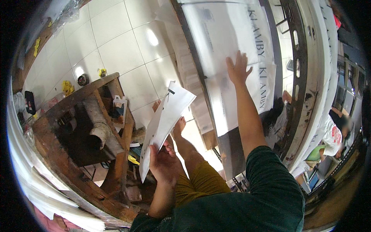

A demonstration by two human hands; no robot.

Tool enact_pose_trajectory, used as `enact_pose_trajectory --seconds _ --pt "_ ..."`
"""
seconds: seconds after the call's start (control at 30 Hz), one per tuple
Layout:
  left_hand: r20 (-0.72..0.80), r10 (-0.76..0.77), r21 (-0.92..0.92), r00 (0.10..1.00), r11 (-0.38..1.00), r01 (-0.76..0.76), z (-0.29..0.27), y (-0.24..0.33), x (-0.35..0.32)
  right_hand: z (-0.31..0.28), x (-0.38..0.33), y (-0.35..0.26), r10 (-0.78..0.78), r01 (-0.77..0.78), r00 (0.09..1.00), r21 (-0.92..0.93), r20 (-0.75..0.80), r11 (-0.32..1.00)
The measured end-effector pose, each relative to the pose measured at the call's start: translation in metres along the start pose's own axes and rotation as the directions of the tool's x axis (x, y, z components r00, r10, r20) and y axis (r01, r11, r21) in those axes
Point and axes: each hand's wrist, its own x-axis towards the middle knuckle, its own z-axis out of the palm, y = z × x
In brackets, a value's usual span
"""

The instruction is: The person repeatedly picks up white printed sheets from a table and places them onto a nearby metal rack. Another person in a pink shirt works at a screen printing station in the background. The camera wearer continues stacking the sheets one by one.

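Observation:
My left hand (pixel 164 162) grips the lower end of a white sheet or flat bag (pixel 170 104) between thumb and curled fingers. It hangs tilted and slightly folded, with a few dark marks along its edges; whether it is one layer or several I cannot tell. My right arm stretches away from me, and my right hand (pixel 238 70), fingers spread, rests on a translucent white plastic bag (pixel 232 96) with dark printed lettering. Another such printed bag (pixel 228 27) lies just beyond it. Both lie on a long dark board (pixel 232 149).
A worn wooden frame (pixel 83 92) with a pale pipe-like piece (pixel 101 133) stands at left. White sheets (pixel 31 170) hang along the far left, more printed ones (pixel 322 89) along the right. A tiled floor (pixel 116 42) lies between. Another person (pixel 334 133) is at far right.

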Motion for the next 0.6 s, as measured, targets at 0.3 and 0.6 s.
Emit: enact_pose_trajectory --seconds 0.3,0.6 --pt "-0.078 0.046 0.019 0.996 0.999 -0.045 0.080 0.019 0.021 -0.100 -0.074 -0.089 -0.105 0.214 0.972 0.613 -0.209 0.760" --pt "-0.003 -0.106 0.098 0.994 0.990 0.105 0.221 0.049 0.014 -0.307 -0.106 -0.241 -0.344 -0.445 0.810 0.880 0.475 0.169"
